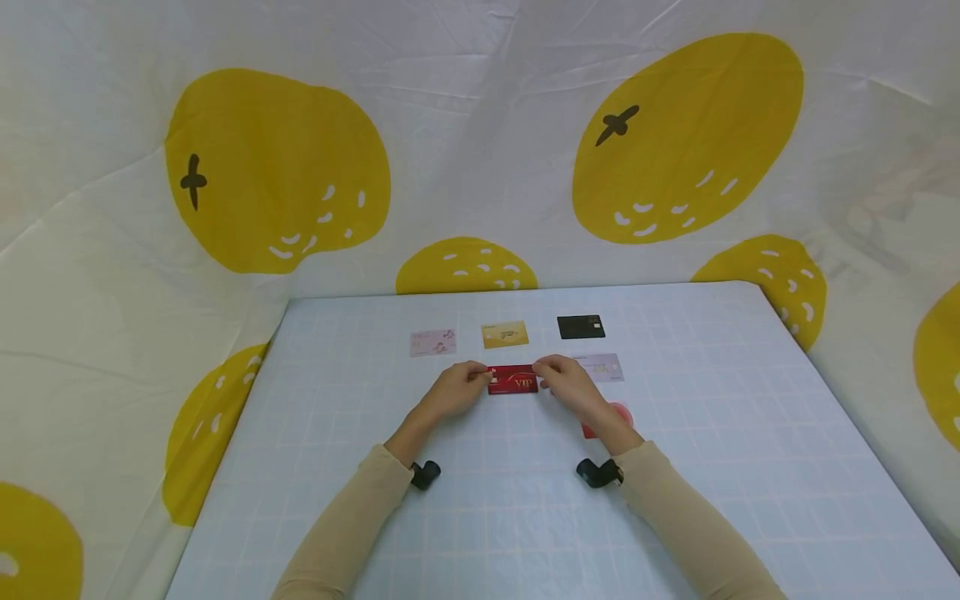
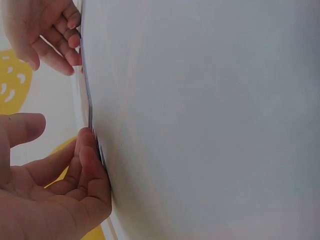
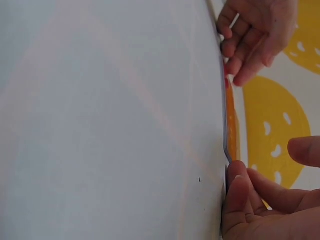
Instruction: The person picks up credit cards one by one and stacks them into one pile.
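Note:
A red VIP card [image 1: 513,380] lies between my two hands in the head view. My left hand [image 1: 459,388] touches its left end, with bent fingertips at the upper corner. At the opposite end, my right hand [image 1: 568,383] touches the upper right corner. Both wrist views show the fingers [image 2: 90,162] low against the surface, while each thumb [image 3: 306,150] stands apart from them. A pale lilac card [image 1: 606,367] is partly covered by my right hand. Under my right wrist, a red and pink card [image 1: 622,414] shows only in part.
Behind the hands, a pink patterned card [image 1: 432,342], a gold card [image 1: 505,334] and a black card [image 1: 581,327] form a loose row. They lie on a pale checked tabletop [image 1: 480,517]. A white cloth with yellow fruit shapes [image 1: 480,150] hangs beyond its edges.

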`<state>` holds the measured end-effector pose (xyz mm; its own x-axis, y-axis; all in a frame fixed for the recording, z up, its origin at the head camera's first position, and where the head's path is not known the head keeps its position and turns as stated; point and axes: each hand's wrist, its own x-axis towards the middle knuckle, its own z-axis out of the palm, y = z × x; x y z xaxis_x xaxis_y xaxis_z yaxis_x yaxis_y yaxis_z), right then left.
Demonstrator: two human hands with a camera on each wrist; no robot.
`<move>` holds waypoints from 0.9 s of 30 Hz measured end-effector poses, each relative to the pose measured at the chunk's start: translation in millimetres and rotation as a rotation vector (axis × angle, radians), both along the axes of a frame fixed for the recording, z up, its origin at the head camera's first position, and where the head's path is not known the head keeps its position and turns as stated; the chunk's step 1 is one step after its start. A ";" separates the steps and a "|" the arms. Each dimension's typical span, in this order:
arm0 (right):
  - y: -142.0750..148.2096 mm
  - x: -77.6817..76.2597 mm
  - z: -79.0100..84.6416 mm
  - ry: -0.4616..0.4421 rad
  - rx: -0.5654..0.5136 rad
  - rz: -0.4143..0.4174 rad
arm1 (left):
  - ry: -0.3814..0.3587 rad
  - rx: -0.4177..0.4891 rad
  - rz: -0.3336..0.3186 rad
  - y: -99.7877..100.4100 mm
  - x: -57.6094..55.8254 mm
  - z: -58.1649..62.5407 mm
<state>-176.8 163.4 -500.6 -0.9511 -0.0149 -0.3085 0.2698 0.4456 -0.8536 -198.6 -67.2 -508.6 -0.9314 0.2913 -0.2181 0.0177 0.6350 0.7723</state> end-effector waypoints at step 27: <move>-29.5 -17.3 20.5 0.161 0.027 0.098 | 0.107 0.018 0.134 -63.2 -1.1 14.8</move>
<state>-194.1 133.8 -480.1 -0.9826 -0.1039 -0.1538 0.0846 0.4867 -0.8695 -199.6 -130.4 -493.8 -0.9798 0.1661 -0.1116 0.0165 0.6230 0.7820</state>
